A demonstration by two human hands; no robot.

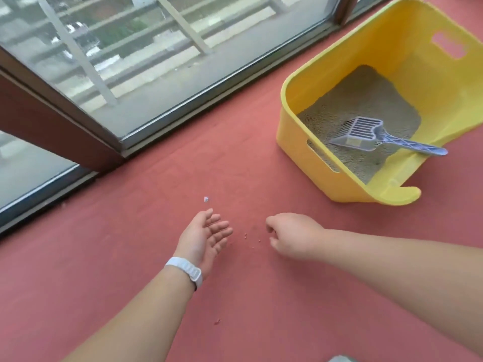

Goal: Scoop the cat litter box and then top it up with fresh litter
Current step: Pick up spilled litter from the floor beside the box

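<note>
A yellow litter box (300,131) stands on the red floor at the upper right, holding a layer of beige litter (366,97). A grey-blue slotted scoop (371,134) lies inside it, its handle resting on the low front rim. My left hand (206,236), palm up with fingers apart, hovers low over the floor well in front of the box. A white band circles that wrist. My right hand (290,236) is beside it, fingers curled downward in a pinch just above several stray litter grains (252,237). Whether it holds a grain is hidden.
A glass window wall with a dark frame (156,126) runs along the floor on the left and back. A small pale scrap (206,199) lies just beyond my left fingertips. A tiny red speck (217,321) lies nearer me. Red floor (130,257) spreads around my hands.
</note>
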